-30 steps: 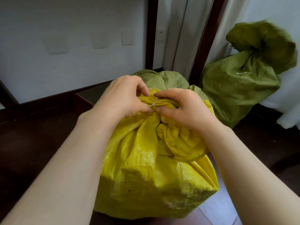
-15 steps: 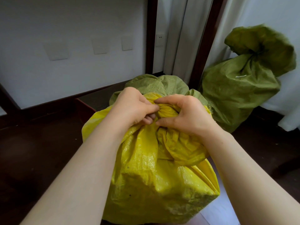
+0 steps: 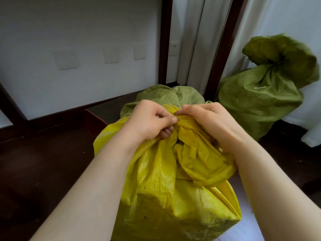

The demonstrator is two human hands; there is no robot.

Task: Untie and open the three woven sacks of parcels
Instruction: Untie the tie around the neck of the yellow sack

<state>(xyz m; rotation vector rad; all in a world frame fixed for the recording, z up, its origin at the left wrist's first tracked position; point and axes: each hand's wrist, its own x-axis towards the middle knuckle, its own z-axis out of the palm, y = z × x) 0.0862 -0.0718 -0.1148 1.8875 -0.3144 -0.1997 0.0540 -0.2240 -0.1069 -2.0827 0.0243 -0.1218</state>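
Three sacks stand in this corner, and the yellow sack [image 3: 166, 185] is the nearest, right under the person's forearms, its neck bunched into a twisted knot of cloth at the top. Both hands meet on that neck. The left hand [image 3: 149, 119] is curled, thumb and forefinger pinched together against the gathered folds; the right hand [image 3: 206, 119] grips the same bunch from the other side, fingers [image 3: 184, 111] hooked over the top of it. Whatever cord ties the neck is hidden between the fingertips, so I cannot tell whether it has begun to loosen.

To do this step well, I would say one hand should hold the bunch steady below the tie while the other works the tie's loose end back through, rather than both pulling outward, which would likely only tighten it. Woven plastic is slippery and springs open once released, so keep a hold on the neck.

Just behind the yellow sack, touching it, sits a green sack [image 3: 166, 96]. Farther behind and to the right of the yellow sack, against the curtain [image 3: 194, 40], leans a second green sack [image 3: 260, 101], neck cinched shut.
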